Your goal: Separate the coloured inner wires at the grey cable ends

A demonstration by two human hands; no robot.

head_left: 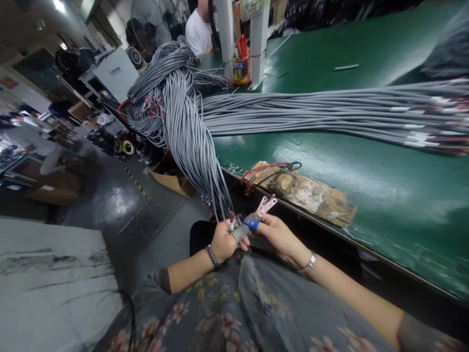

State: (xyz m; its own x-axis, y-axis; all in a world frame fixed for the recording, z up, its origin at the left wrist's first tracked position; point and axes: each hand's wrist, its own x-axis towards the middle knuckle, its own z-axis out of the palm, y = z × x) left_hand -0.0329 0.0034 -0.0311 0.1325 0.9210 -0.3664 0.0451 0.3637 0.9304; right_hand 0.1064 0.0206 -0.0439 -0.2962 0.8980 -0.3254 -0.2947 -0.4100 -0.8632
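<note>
My left hand [224, 240] is closed around the stripped ends of grey cables [216, 190], with thin coloured wires [236, 216] sticking up at its fingers. Grey wrapping covers its thumb. Close beside it, my right hand [282, 238] is closed in a pinch, and a blue band [252, 223] sits round one of its digits. A pink two-pronged piece with small holes [266, 206] sticks out above the right fingers. Its lower part is hidden, so I cannot tell its kind. Both hands are in front of my lap, below the bench edge.
On the green bench [384, 195], a large grey cable bundle [183, 107] drapes over the edge. Straight cables [311, 112] run to the right. A worn wooden board [311, 195] with red and black leads lies near the edge. Behind the post, a person [198, 32] sits.
</note>
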